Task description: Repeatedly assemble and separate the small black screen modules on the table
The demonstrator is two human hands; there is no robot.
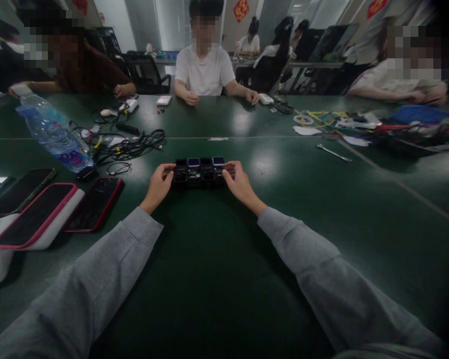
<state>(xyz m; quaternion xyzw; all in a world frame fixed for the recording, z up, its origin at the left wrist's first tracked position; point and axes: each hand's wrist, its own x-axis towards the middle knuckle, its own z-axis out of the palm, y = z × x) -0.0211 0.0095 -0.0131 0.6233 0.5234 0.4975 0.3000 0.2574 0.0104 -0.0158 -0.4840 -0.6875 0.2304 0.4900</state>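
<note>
A row of small black devices (pixel 200 172) with little screens along the back lies on the dark green table (pixel 209 239), straight ahead. At its left end, my left hand (pixel 160 183) grips the row between thumb and fingers. My right hand (pixel 239 180) holds the opposite end the same way, thumb in front and fingers behind. Both hands rest low, close to the tabletop. The undersides of the devices and some fingertips are hidden.
Phones (pixel 94 204) and a plastic bottle (pixel 56 132) lie at the left, with tangled black cables (pixel 134 144) beyond. A wrench (pixel 334 152) and a heap of wires (pixel 396 124) are at the right. People sit across the table.
</note>
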